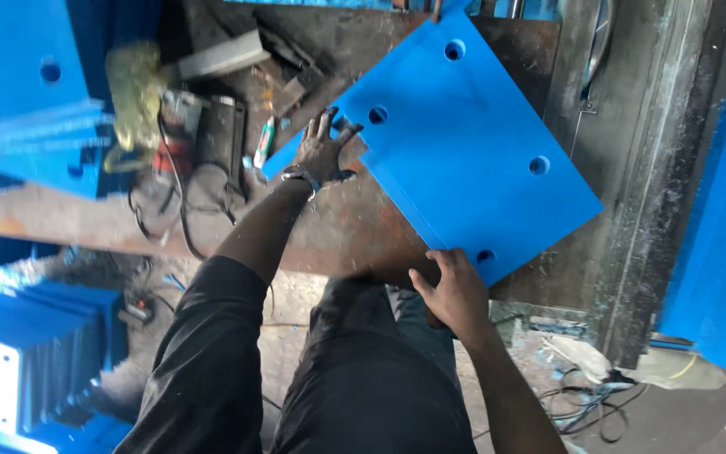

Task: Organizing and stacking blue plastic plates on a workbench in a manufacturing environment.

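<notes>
Blue plate point(472, 143): smooth matt plastic. Workbench point(338, 227): rusty rough metal. Trousers point(363, 395): dark cloth.

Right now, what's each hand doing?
Left hand: open, fingers spread, flat on the blue plate at its left corner.
Right hand: gripping the plate's near corner.
</notes>
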